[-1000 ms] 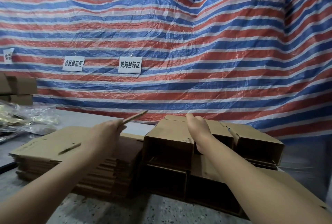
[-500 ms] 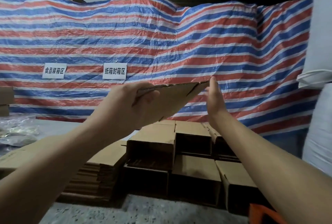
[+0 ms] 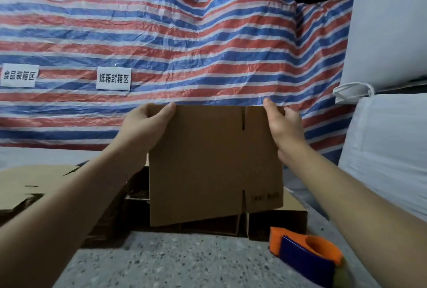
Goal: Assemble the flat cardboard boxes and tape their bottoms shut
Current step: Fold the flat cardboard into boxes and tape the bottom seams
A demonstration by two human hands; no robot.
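A flat brown cardboard box (image 3: 215,162) hangs upright in front of me, broad face toward the camera. My left hand (image 3: 145,128) grips its top left corner, thumb on the near face. My right hand (image 3: 284,125) holds the top right corner, thumb on the near face and fingers behind. An orange and blue tape dispenser (image 3: 305,255) lies on the speckled floor at lower right. A stack of flat boxes (image 3: 27,183) lies at left. Assembled boxes (image 3: 272,223) lie behind the held box, mostly hidden.
A red, white and blue striped tarp (image 3: 208,45) with two white paper labels covers the back. Large white sacks (image 3: 390,125) stand at the right. Speckled grey floor (image 3: 173,262) lies in front of me.
The flat box has come up off the stack and swung from edge-on to upright and facing me. My right hand has moved from beside its edge to gripping the top right corner.
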